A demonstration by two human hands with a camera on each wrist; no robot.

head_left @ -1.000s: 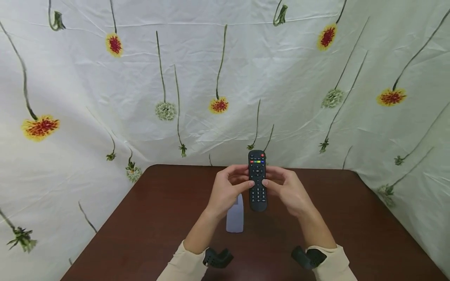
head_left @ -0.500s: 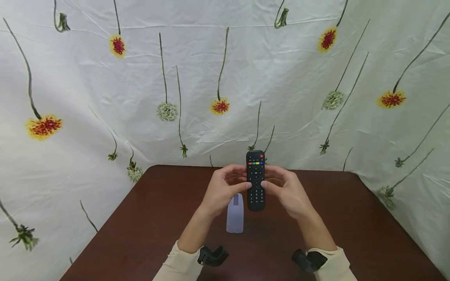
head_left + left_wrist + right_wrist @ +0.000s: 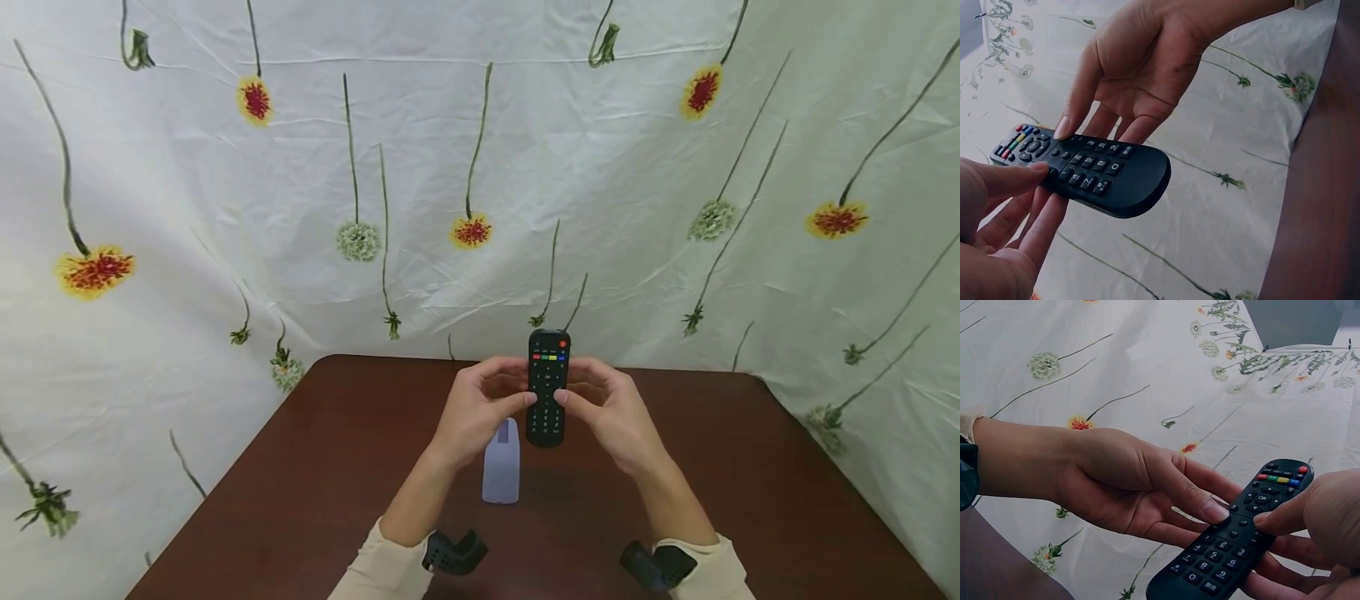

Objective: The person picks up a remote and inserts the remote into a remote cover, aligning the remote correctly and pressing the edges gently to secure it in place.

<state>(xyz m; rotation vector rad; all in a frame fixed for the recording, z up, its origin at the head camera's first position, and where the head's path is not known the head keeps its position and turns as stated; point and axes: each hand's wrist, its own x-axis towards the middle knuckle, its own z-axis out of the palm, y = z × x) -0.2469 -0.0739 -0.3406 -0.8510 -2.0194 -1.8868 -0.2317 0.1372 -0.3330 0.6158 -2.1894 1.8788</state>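
A black TV remote is held up above the table between both hands, its keypad facing the head camera. Its left edge is gripped by the left hand, thumb on the front and fingers behind. The right hand grips the opposite edge the same way. From the left wrist, the remote's lower end shows, with both thumbs near its middle buttons. In the right wrist view the coloured keys and number buttons are visible. Most fingertips behind the remote are hidden.
A flat pale-lavender object with a darker rectangle near its top lies on the dark brown table, just below the left hand. A white floral cloth hangs behind the table. Dark wrist devices sit at both cuffs.
The remote's top end has tipped slightly, so it looks a little shorter in the head view. Both hands keep their grip, and the head view has shifted slightly.
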